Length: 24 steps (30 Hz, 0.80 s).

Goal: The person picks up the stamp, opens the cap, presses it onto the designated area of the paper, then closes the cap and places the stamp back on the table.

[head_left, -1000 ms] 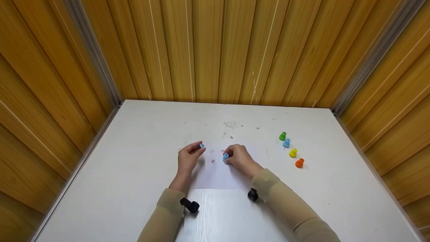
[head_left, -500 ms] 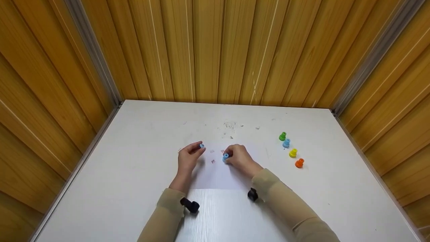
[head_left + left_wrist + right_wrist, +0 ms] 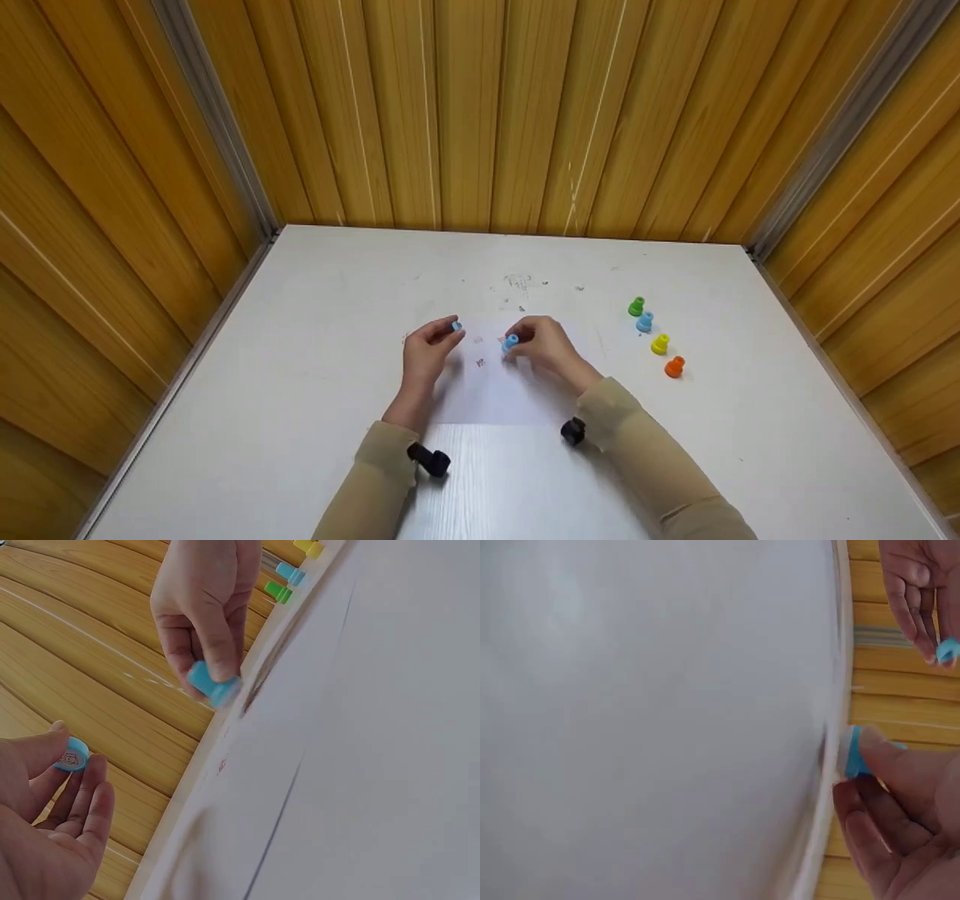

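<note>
In the head view my right hand (image 3: 551,346) pinches a light blue toy stamp (image 3: 510,343) between thumb and fingers, close over a white sheet of paper (image 3: 495,401). The left wrist view shows this stamp tilted, its wide base toward the sheet. My left hand (image 3: 426,356) holds a small round light blue cap (image 3: 73,755) at its fingertips, to the left of the stamp and raised. A reddish pattern shows on the cap's round face. Small reddish prints (image 3: 481,363) mark the paper between the hands.
On the right of the white table (image 3: 315,315) stand a green stamp (image 3: 636,306), a blue stamp (image 3: 645,322), a yellow stamp (image 3: 660,344) and an orange stamp (image 3: 674,367) in a slanting row. Wood-look panels (image 3: 480,112) rise behind and at both sides.
My right hand has lifted slightly with the blue stamp, which was lower against the paper before. My left hand keeps its hold on the cap. The head view has shifted a little.
</note>
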Available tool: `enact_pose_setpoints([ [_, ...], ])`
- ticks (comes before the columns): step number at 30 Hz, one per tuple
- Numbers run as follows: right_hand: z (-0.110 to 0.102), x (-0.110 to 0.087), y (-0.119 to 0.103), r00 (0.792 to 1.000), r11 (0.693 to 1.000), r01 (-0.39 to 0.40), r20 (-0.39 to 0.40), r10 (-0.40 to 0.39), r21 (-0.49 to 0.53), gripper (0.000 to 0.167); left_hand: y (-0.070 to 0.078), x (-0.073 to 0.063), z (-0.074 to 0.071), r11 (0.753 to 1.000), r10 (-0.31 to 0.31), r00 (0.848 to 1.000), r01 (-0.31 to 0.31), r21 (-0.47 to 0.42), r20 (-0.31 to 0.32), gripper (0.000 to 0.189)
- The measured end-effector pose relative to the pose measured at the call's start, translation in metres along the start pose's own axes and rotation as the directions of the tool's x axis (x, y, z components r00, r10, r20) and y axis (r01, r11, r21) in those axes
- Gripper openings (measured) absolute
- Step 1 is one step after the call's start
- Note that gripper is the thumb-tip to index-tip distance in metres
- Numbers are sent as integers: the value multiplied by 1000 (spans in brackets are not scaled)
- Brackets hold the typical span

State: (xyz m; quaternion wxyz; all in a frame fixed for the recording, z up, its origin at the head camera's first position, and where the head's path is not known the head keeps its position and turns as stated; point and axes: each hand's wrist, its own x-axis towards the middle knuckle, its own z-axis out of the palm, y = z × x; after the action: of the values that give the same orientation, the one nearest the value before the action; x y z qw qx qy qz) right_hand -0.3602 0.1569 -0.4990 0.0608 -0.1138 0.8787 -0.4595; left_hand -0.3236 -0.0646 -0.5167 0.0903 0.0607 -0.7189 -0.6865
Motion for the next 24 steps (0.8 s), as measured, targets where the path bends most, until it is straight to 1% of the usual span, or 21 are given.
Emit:
enact_pose_setpoints([
  [2,-13,-6,-8,999,995,2,-54,3,96,20,3,-1,2,1000,-1,1000,1,-2,4,33],
  [4,-24,-13,-16,995,981,17,-97,2,195,23,5,-2,3,1000,-2,1000,2,-11,11,33],
  [7,-34,-21,-19,992,939,47,-126,-4,341,26,8,-3,5,1000,4,1000,-3,-27,22,36],
  [11,-30,-27,-11,992,872,53,-124,9,486,29,9,-5,8,999,13,998,-10,-53,55,35],
  [13,-25,-29,-6,991,848,48,-133,26,528,29,9,-7,9,998,16,996,-11,-59,84,34],
  [15,-20,-30,-2,989,833,49,-144,38,551,28,8,-8,11,998,10,993,-2,-67,119,33],
  [19,-9,-32,1,986,816,51,-157,50,576,28,7,-10,16,997,12,981,3,-73,193,33],
  [24,5,-33,4,987,801,41,-149,61,597,29,4,-14,20,998,34,962,-16,-67,272,33],
])
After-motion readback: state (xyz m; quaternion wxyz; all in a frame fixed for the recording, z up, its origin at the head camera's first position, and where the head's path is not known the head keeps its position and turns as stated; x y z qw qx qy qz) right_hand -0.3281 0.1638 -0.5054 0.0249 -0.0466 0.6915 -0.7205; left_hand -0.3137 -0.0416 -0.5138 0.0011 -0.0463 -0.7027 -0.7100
